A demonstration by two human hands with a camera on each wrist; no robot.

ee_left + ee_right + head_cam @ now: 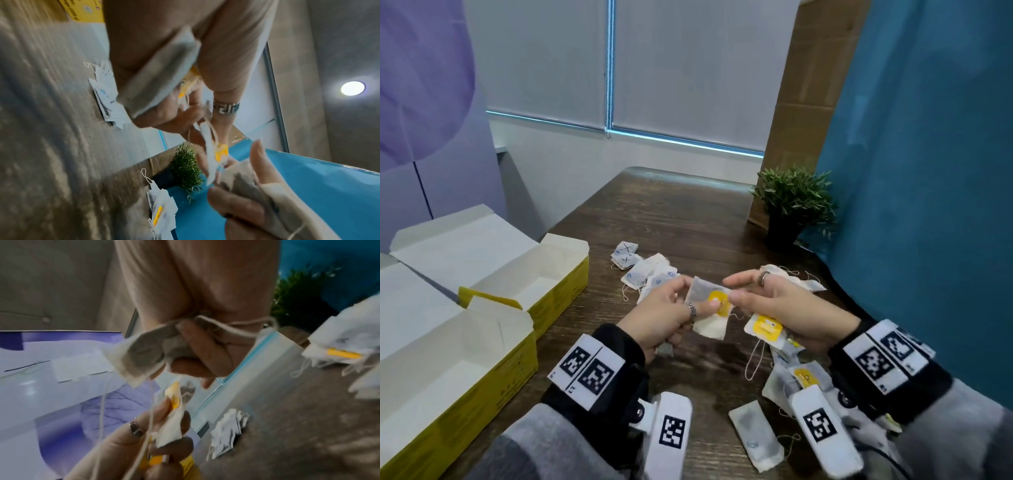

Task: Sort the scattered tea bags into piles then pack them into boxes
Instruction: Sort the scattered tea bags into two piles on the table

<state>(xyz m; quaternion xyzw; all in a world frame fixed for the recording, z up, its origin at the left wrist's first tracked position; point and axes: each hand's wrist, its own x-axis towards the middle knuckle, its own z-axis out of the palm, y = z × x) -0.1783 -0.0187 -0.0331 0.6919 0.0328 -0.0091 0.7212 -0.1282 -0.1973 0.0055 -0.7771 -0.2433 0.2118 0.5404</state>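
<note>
Pinching a yellow-tagged tea bag (710, 310) above the table (681, 219), the left hand (667, 317) curls around it; the right hand (787, 308) grips more tea bags (765, 329), forefinger extended. Open boxes (482, 308) sit left.

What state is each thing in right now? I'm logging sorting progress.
left hand: holds a yellow-tagged tea bag
right hand: holds a yellow-tagged bag
near box: open, no bags seen inside
far box: open, no bags seen inside
blue-marked pile: loose on the table
yellow-tagged pile: loose, unpacked
plant: upright
</note>
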